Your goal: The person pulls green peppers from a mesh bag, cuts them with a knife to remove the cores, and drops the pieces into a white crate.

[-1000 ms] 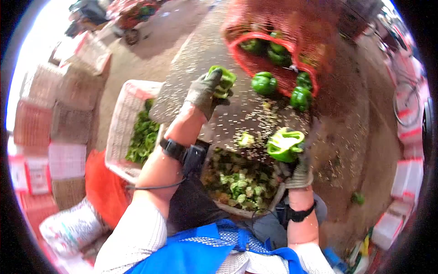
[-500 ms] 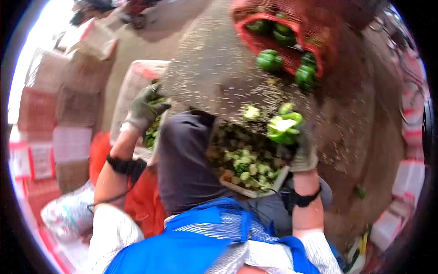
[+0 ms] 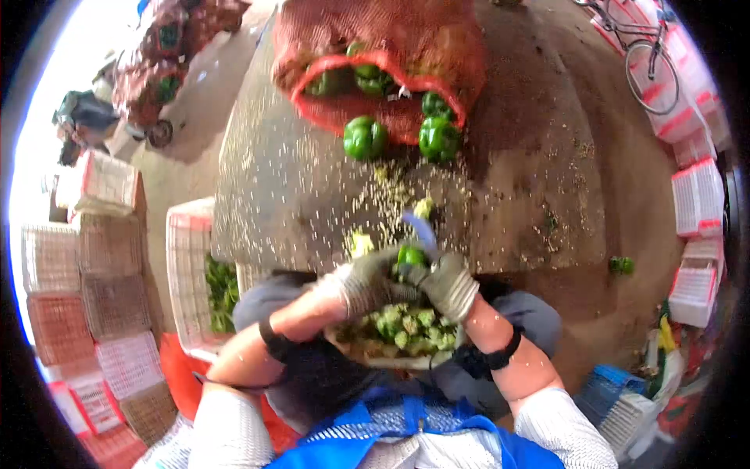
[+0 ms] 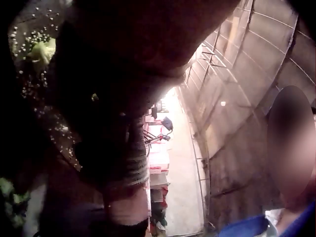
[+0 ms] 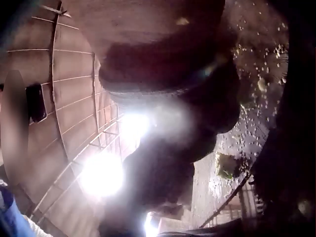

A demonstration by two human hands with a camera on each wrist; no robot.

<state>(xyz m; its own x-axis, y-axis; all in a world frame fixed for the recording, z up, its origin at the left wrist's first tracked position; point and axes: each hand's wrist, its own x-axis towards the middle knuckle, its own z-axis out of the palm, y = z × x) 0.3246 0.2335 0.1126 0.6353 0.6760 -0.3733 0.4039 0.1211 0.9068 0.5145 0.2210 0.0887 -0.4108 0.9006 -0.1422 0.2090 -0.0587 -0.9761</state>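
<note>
In the head view both gloved hands meet over the near edge of the board (image 3: 531, 227). My left hand (image 3: 373, 281) grips a green bell pepper (image 3: 411, 255), largely covered by fingers. My right hand (image 3: 449, 285) closes around a knife, its bluish blade (image 3: 422, 228) pointing up and away above the pepper. Pale pepper cores (image 3: 362, 244) lie on the board just beyond the hands, among scattered seeds. Below them is a container of pepper cores (image 3: 410, 327). Both wrist views are dark, showing the gloves mainly as silhouettes.
A red mesh sack (image 3: 375, 31) lies open on the board, with whole peppers (image 3: 365, 139) at its mouth. On the left stands a white crate (image 3: 187, 273) holding green pepper pieces (image 3: 222, 293). Stacked crates (image 3: 117, 297) line the far left; a bicycle (image 3: 653, 74) stands at the right.
My left hand moved from over the board to the left crate, leaving its pepper piece, then came back to my right hand. The knife blade now shows. The head view has shifted.
</note>
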